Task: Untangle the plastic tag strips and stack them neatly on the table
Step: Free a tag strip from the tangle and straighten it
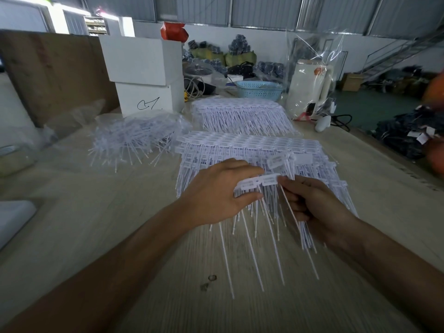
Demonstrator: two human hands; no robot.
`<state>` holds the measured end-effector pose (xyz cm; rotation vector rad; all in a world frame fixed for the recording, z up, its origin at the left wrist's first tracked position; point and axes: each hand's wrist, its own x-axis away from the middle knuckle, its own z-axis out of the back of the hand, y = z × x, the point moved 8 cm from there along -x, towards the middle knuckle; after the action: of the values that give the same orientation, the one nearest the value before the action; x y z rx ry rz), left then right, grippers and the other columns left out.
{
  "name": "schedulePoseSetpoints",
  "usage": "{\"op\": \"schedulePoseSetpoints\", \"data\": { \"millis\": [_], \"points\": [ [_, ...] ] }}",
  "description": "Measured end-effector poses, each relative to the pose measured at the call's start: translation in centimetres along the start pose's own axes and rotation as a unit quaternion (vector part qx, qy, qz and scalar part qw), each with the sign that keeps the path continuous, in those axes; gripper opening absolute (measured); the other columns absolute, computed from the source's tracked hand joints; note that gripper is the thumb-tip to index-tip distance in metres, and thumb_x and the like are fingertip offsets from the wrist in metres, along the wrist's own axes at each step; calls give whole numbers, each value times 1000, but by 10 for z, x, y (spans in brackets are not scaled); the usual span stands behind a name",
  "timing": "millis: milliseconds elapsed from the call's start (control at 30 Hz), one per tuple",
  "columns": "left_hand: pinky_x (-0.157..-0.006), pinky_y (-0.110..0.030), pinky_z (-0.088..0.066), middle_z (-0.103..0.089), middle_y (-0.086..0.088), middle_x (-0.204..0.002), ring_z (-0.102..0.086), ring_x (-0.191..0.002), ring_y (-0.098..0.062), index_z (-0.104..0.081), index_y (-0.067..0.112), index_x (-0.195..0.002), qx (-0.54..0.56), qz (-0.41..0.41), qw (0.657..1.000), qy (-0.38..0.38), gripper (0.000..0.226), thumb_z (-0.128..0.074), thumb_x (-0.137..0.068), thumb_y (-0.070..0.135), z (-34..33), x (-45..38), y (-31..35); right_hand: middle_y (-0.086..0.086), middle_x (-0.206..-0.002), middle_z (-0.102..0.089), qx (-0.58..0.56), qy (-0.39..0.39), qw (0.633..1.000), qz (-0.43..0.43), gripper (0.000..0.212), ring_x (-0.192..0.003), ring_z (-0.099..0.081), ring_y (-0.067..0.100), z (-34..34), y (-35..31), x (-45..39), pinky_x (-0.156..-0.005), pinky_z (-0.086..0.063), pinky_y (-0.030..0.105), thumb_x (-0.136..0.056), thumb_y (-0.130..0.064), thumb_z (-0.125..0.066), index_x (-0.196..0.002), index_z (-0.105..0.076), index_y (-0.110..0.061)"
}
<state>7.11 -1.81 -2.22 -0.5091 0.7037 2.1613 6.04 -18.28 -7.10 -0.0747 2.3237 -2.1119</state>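
A short strip of white plastic tags [258, 183] is held between both hands just above the wooden table [101, 236]. My left hand [216, 195] grips its left end with thumb below and fingers on top. My right hand [312, 203] pinches its right end, the long thin tails hanging toward me. Right behind the hands lies a wide neat stack of tag strips [252, 145]. A second neat stack [242, 111] lies farther back. A tangled heap of strips in clear plastic [134, 138] sits to the left.
Two stacked white boxes [146, 75] stand behind the tangled heap. A blue basket [259, 88] and a white appliance in a clear bag [310, 90] sit at the back right. A brown board [52, 73] leans at the left. The table's right edge [394, 155] runs diagonally.
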Motion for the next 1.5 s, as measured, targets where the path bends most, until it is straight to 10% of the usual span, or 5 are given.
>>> {"op": "schedulePoseSetpoints", "data": {
  "millis": [433, 700, 900, 1400, 1500],
  "points": [
    [-76, -46, -55, -71, -3, -105, -66, -97, -23, -71, 9, -119, -20, -45, 998, 49, 28, -58, -97, 19, 4, 1, 6, -4, -53, -30, 106, -40, 989, 92, 35, -44, -25, 9, -11, -14, 7, -39, -26, 19, -97, -17, -63, -64, -51, -18],
    [-71, -3, -39, -74, 9, -96, -56, -85, 24, -75, -2, -97, 100, -3, 995, 25, 17, -65, -95, 13, -7, -4, -8, -4, -51, -31, 116, -41, 985, 125, 26, -43, -25, 10, -9, -18, 6, -42, -27, 21, -97, -11, -63, -73, -51, -11],
    [-66, -10, -47, -61, 42, -75, -63, -73, 12, -76, 2, -98, 165, 49, 985, 9, 15, -67, -94, 12, -11, -3, -20, -6, -52, -34, 124, -49, 980, 150, 22, -43, -28, 7, -10, -21, 7, -42, -28, 20, -97, -8, -61, -77, -52, -6],
    [-45, -24, -48, -69, -16, -73, -60, -55, -20, -72, -5, -96, 429, 141, 892, 17, 16, -56, -95, -4, -9, -1, -34, -5, -56, -35, 162, -94, 961, 205, 17, -46, -27, 10, -20, -28, 17, -46, -24, 24, -96, -21, -60, -79, -65, -21],
    [-50, -30, -51, -74, -6, -82, -63, -62, -20, -73, -2, -100, 369, 122, 921, -10, 13, -62, -94, 3, -3, -2, -36, -4, -54, -32, 145, -75, 971, 175, 20, -45, -25, 12, -19, -23, 13, -44, -22, 25, -95, -26, -62, -75, -67, -29]
  ]
}}
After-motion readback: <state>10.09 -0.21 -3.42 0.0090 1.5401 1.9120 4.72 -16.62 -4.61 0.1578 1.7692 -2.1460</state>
